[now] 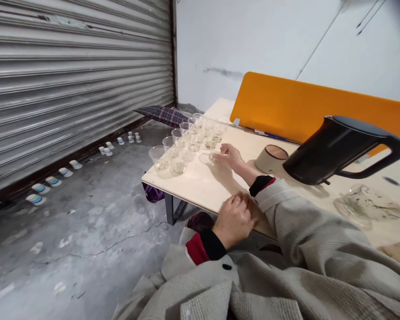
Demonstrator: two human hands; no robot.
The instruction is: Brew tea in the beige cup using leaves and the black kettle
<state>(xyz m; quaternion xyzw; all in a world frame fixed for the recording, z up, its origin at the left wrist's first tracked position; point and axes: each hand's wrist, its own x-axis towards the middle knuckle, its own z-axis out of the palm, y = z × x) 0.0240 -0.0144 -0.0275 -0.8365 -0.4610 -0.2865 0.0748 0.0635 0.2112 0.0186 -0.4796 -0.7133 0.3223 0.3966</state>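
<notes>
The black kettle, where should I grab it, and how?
Probably best by its looped handle, coming from the right and reaching through the gap. The handle sticks out on that side of the black kettle, while a round beige container stands on the other.

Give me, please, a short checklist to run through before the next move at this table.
1. Right hand firmly gripping the clear cup at its fingers: cannot tell.
2. Left hand away from the rows of cups: ok.
3. Corner cup upright: ok.
4. Corner cup well back from the edge of the table: not ok, it appears close to it.
5. Black kettle standing on the table: ok.
</notes>
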